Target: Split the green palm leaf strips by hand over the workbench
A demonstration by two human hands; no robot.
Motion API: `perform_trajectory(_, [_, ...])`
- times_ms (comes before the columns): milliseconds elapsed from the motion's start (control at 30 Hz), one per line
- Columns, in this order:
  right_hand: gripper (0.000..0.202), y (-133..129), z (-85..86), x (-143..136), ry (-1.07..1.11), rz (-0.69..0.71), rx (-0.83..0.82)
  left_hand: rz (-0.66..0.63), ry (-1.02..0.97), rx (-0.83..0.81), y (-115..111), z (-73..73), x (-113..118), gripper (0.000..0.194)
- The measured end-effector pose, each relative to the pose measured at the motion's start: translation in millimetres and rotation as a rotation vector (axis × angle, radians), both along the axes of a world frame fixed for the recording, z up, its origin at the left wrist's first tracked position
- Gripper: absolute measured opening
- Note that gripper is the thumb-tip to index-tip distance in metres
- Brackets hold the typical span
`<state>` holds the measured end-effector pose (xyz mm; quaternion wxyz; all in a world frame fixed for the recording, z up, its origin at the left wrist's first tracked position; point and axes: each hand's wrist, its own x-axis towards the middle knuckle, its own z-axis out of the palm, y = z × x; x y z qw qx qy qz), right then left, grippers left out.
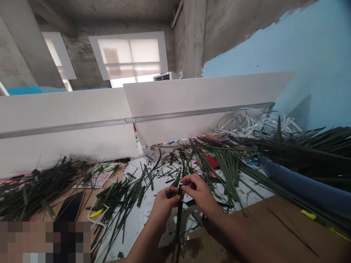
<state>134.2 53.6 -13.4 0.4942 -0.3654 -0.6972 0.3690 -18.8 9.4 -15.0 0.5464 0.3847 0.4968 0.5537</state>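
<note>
A long dark green leaf strip hangs upright between my hands, its lower end trailing toward the table's front edge. My left hand pinches it from the left with thumb and fingertips. From the right, my right hand pinches the same strip near a small dark fold at the top. The fingertips of both hands almost meet there, and they hide part of the fold. Loose cut leaf pieces lie on the white surface around and beyond my hands.
On the right, a blue basin holds long dark leaves. A leaf heap, a phone and a white cable with a yellow tag lie left. White coiled strips sit at the back right. A white partition stands behind.
</note>
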Motion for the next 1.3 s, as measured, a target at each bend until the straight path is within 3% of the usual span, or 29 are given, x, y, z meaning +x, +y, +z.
perform_trajectory(233, [0.028,-19,8.6,-2,-0.152,0.297,0.188,0.127,-0.09,-0.026,-1,0.5,-5,0.034])
perform_trajectory(333, [0.036,-22,7.7,-2,-0.217,0.348,0.228,0.163,-0.101,-0.02,0,-2.4,-6,0.035])
perform_trajectory(600, [0.02,-20,11.5,0,-0.228,0.3,0.23,0.148,-0.126,-0.031,-1,-2.6,-4,0.033])
perform_trajectory(767, [0.009,-16,10.7,1,-0.139,0.201,0.116,0.09,-0.149,-0.011,-5,0.9,0,0.029])
perform_trajectory(967, [0.009,-13,4.8,-1,-0.04,0.157,-0.005,0.054,-0.17,0.005,-6,2.1,4,0.034])
perform_trajectory(1167, [0.018,-7,-4.1,-7,0.171,0.22,-0.159,0.047,-0.137,0.022,-6,-1.5,5,0.032])
perform_trajectory(1300, [0.021,-2,-10.9,-8,0.192,0.171,-0.177,0.039,-0.12,0.022,-7,-2.0,6,0.03])
